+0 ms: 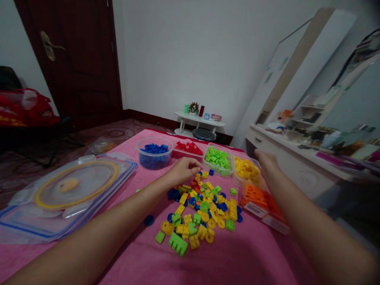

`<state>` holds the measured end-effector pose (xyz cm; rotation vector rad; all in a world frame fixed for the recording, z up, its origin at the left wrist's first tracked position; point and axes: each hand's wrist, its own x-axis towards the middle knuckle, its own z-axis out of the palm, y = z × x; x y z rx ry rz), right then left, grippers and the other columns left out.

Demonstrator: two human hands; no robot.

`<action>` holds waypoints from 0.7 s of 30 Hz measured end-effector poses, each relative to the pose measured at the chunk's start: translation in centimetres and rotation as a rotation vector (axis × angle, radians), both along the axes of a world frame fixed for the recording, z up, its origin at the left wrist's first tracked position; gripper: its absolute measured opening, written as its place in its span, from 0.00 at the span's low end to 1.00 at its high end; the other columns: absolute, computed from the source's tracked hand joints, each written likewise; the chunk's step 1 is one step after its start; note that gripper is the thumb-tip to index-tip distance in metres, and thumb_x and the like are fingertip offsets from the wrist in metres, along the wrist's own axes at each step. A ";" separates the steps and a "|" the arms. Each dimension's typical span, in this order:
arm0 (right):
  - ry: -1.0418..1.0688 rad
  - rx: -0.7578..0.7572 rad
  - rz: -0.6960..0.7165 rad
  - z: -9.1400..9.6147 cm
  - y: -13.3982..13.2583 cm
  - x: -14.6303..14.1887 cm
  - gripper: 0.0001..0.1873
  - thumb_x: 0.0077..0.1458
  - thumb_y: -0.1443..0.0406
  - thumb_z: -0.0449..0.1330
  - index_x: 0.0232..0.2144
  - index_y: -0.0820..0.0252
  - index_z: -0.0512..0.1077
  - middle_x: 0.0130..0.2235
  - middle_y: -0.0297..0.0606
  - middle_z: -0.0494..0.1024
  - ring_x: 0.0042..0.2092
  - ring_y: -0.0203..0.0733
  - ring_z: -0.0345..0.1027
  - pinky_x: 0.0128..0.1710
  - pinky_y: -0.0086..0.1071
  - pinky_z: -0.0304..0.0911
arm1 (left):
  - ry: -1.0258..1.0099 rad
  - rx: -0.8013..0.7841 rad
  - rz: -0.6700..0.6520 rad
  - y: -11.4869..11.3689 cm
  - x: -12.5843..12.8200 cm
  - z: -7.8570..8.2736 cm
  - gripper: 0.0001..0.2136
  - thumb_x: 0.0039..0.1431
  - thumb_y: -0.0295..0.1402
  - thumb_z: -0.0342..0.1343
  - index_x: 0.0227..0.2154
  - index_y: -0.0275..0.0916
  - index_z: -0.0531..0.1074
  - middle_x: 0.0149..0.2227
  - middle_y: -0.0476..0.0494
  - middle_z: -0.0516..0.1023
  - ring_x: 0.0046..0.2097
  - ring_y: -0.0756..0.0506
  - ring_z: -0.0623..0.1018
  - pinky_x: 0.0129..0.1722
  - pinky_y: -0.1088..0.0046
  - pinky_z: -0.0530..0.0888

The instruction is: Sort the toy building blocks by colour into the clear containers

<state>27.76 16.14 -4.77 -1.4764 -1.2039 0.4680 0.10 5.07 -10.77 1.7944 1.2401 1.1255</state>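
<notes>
My left hand is at the far left side of a loose pile of toy building blocks, mostly yellow, green and blue. Its fingers are curled together, and whatever they hold, if anything, is hidden. My right hand is raised at the right edge of the box of yellow blocks, thumb upward; its other fingers cannot be made out. Beyond the pile stand a round tub of blue blocks, a box of red blocks and a box of green blocks. Orange blocks fill a box beneath my right forearm.
Clear lids with blue and yellow rims are stacked on the left of the pink-covered table. A white dresser stands to the right. Against the back wall is a low white shelf.
</notes>
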 end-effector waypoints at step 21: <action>-0.896 -0.290 0.730 -4.4 -7.1 -9.0 0.09 0.40 0.72 0.60 0.28 0.60 0.76 0.29 0.35 0.78 0.30 0.35 0.68 0.27 0.24 0.56 | 0.663 0.016 0.107 0.1 -3.2 0.0 0.10 0.45 0.27 0.55 0.30 0.40 0.79 0.30 0.46 0.80 0.32 0.48 0.76 0.29 0.79 0.67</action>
